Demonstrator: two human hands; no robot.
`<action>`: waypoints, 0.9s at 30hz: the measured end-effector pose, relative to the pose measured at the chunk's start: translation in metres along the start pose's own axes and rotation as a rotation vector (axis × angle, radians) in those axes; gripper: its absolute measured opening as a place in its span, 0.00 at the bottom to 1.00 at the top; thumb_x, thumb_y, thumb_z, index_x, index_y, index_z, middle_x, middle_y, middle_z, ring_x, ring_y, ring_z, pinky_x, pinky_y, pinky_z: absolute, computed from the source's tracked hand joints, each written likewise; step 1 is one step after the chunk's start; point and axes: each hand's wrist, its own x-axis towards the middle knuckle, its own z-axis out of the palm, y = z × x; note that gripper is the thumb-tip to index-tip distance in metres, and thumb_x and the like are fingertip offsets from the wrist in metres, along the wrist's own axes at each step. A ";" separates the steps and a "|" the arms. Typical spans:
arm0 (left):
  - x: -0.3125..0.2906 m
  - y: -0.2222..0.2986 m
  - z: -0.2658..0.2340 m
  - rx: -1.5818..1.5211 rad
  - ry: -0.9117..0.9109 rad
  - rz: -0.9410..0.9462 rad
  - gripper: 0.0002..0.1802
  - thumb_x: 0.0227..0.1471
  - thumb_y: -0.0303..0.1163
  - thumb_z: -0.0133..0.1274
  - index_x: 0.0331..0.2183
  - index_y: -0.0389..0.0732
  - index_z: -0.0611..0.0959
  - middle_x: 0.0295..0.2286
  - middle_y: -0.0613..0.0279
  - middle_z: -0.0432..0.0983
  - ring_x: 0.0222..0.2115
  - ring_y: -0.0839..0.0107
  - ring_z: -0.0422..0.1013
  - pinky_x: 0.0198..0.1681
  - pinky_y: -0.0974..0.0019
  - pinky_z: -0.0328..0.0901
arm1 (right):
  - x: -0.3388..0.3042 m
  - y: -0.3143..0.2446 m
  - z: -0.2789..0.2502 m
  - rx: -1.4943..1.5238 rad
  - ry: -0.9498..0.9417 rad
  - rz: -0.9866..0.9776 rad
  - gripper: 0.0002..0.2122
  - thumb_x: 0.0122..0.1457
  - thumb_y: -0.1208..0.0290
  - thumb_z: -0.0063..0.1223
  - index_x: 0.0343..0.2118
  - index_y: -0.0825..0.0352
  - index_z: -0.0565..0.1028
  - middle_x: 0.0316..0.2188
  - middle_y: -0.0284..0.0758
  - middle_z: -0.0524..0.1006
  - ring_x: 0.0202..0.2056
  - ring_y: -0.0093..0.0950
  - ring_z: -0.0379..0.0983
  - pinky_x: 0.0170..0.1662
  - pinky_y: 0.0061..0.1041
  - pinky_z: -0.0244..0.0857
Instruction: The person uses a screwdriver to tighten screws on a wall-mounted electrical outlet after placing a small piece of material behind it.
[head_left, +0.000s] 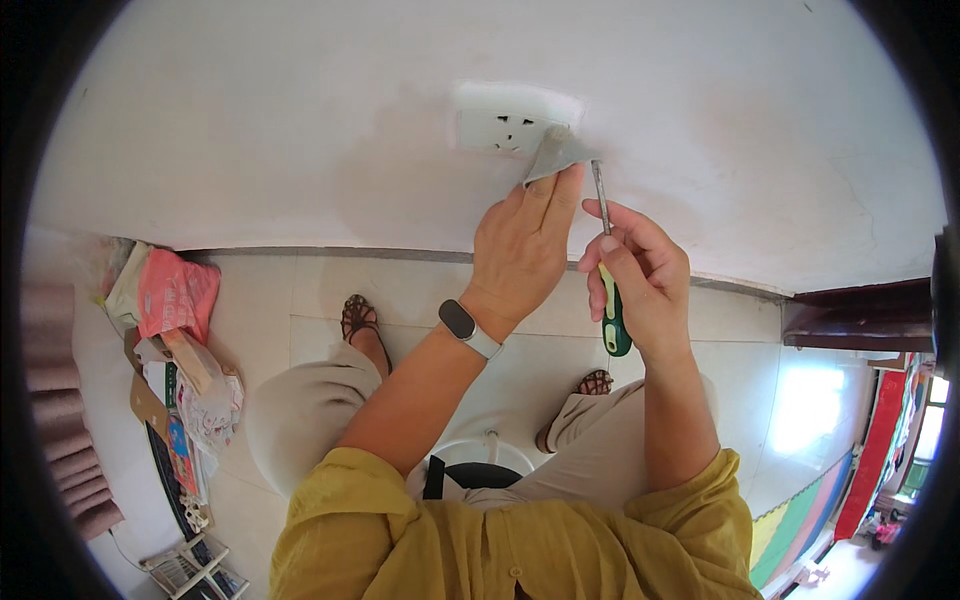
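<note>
A white wall socket with several dark slots is set in the pale wall ahead of me. My left hand presses a grey cloth against the socket's lower right corner; the cloth hides that corner and some of my fingertips. In my right hand is a screwdriver with a green and yellow-green handle and a metal shaft. Its shaft points up, and the tip is at the cloth's right edge. Whether the tip touches the cloth or the wall, I cannot tell.
Bags, one of them a pink bag, and boxes lie on the tiled floor at the left, near a small white rack. A round white stool is beneath me. Dark reddish-brown furniture stands against the wall at the right.
</note>
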 end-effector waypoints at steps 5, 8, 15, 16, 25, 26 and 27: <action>-0.012 0.000 0.006 0.011 0.045 -0.082 0.27 0.41 0.19 0.47 0.49 0.32 0.71 0.49 0.51 0.67 0.30 0.60 0.70 0.27 0.63 0.66 | -0.002 -0.002 0.002 -0.003 0.003 0.009 0.15 0.59 0.81 0.39 0.48 0.73 0.69 0.23 0.34 0.72 0.15 0.17 0.64 0.16 0.16 0.60; -0.004 0.000 -0.002 -0.015 -0.008 -0.048 0.27 0.42 0.19 0.47 0.49 0.33 0.71 0.49 0.52 0.67 0.31 0.60 0.71 0.28 0.63 0.67 | -0.002 -0.003 0.000 0.020 0.008 -0.010 0.15 0.59 0.81 0.39 0.48 0.73 0.69 0.23 0.34 0.72 0.15 0.17 0.64 0.16 0.16 0.60; -0.005 0.007 0.001 -0.072 0.062 -0.063 0.30 0.41 0.19 0.48 0.51 0.35 0.71 0.48 0.54 0.69 0.33 0.60 0.72 0.29 0.63 0.68 | -0.001 -0.001 -0.001 0.000 0.008 0.011 0.15 0.58 0.82 0.39 0.48 0.73 0.69 0.24 0.34 0.72 0.15 0.18 0.64 0.16 0.16 0.60; -0.007 0.008 0.001 -0.087 0.020 -0.115 0.30 0.40 0.18 0.48 0.51 0.35 0.71 0.49 0.54 0.68 0.33 0.60 0.72 0.30 0.64 0.69 | -0.001 -0.001 0.000 -0.001 0.017 0.009 0.15 0.58 0.81 0.39 0.49 0.73 0.69 0.24 0.35 0.73 0.15 0.18 0.64 0.17 0.16 0.61; -0.032 0.008 0.008 -0.255 -0.006 -0.341 0.35 0.40 0.14 0.48 0.54 0.31 0.64 0.44 0.46 0.70 0.38 0.55 0.72 0.37 0.63 0.69 | 0.000 -0.001 0.000 -0.003 0.084 -0.057 0.18 0.59 0.80 0.38 0.52 0.73 0.67 0.31 0.34 0.74 0.23 0.18 0.65 0.27 0.17 0.63; -0.038 0.008 0.009 -0.254 -0.007 -0.343 0.35 0.40 0.14 0.48 0.54 0.31 0.64 0.44 0.46 0.70 0.38 0.55 0.72 0.37 0.63 0.69 | 0.000 0.001 0.001 -0.065 0.094 -0.069 0.18 0.59 0.80 0.39 0.53 0.72 0.67 0.32 0.33 0.73 0.24 0.18 0.66 0.28 0.17 0.63; -0.043 0.007 0.009 -0.358 -0.007 -0.462 0.32 0.41 0.14 0.46 0.53 0.31 0.65 0.41 0.49 0.71 0.36 0.58 0.71 0.38 0.64 0.68 | 0.000 0.003 0.004 -0.064 0.093 -0.066 0.18 0.59 0.80 0.39 0.53 0.72 0.67 0.32 0.33 0.73 0.24 0.18 0.66 0.28 0.17 0.63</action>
